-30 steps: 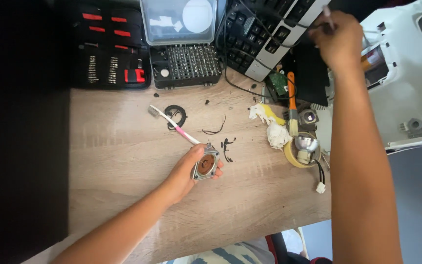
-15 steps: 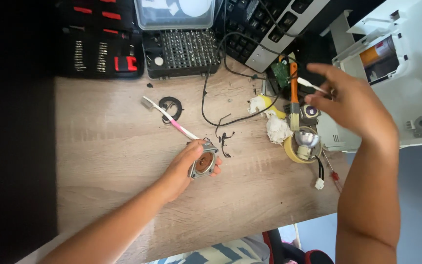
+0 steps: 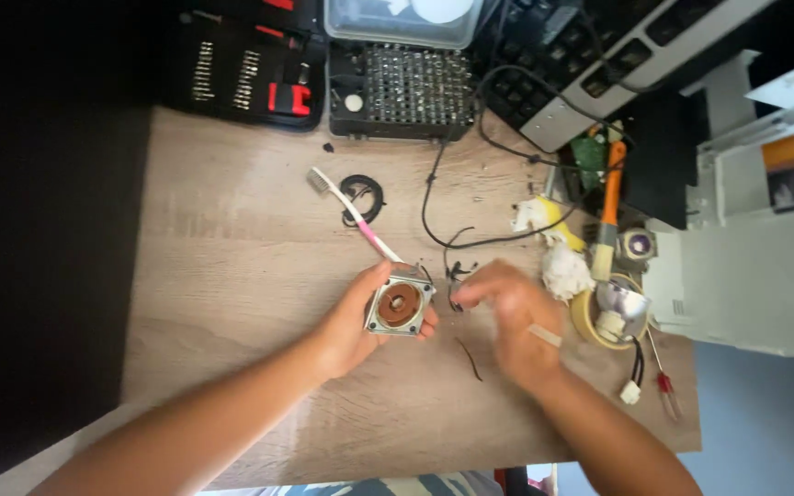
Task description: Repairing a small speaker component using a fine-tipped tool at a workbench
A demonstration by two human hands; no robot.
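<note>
The left hand (image 3: 360, 317) cups a small square motor (image 3: 400, 306) just above the table (image 3: 232, 276), near the middle, fingers curled round its edges. The right hand (image 3: 516, 317) sits just right of it, blurred, so I can't tell if its fingers pinch anything.

Risk as I see it: the motor is only cradled, so a push from the right could tip it out onto the loose wires (image 3: 459, 273).

Its round copper face points up at the camera. It's squarish with no clear long side, axis roughly vertical. A toothbrush (image 3: 353, 209) lies on the far side.
</note>
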